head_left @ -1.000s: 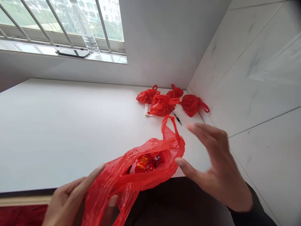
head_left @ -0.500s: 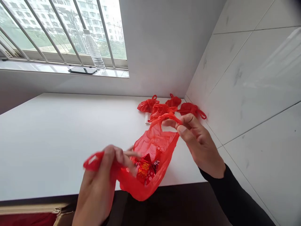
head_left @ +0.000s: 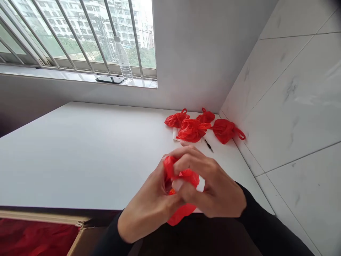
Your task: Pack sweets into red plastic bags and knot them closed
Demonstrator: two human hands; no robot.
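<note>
Between my two hands, over the table's front edge, hangs a thin red plastic bag with its handles bunched up. My left hand is closed around the gathered top on the left. From the right, my right hand curls its fingers over the same gathered top, thumb and fingers on the plastic. A sliver of the wrapped contents shows between the hands; the rest is hidden by the fingers and the bag. Several tied red bags lie together at the back right of the white table.
Beside the tied bags lies a black pen, with white paper under one bag. A cardboard box holding red material stands at lower left. On the windowsill are a phone and a water bottle. Marble-patterned tiles line the right wall.
My hands have come together from apart, drawing the bag's open mouth and handles into one bunch. The view has shifted slightly left, and the pen now shows.
</note>
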